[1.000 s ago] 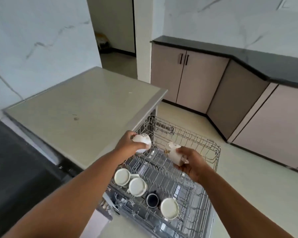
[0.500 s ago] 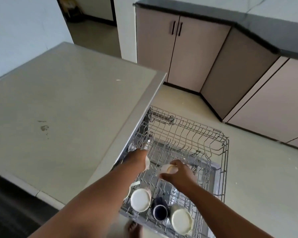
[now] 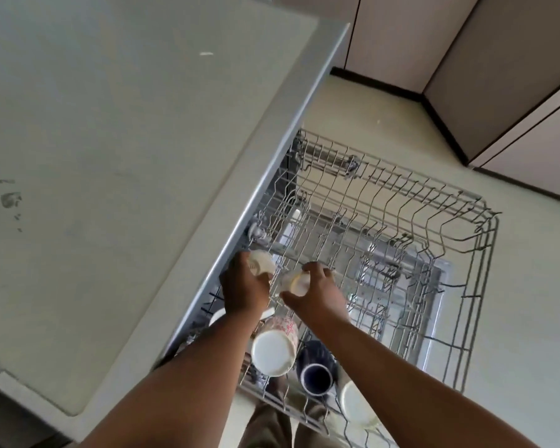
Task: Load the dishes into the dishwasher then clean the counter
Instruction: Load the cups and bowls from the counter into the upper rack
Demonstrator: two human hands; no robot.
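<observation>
Since a second ago both hands have gone down into the rack, the left hand gripping one white cup at its near left and the right hand gripping another cup just beside it, so I judge both are about to be placed.

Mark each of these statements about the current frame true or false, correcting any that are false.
1. Each hand holds a small white cup. True: left hand grips one cup, right hand the other cup.
2. The wire rack is pushed fully into the dishwasher. False: it is pulled out over the floor.
3. A dark blue mug lies in the rack. True.
4. The far half of the rack is full of plates. False: no dishes show there.
5. The countertop carries a dark smudge. True.
</observation>
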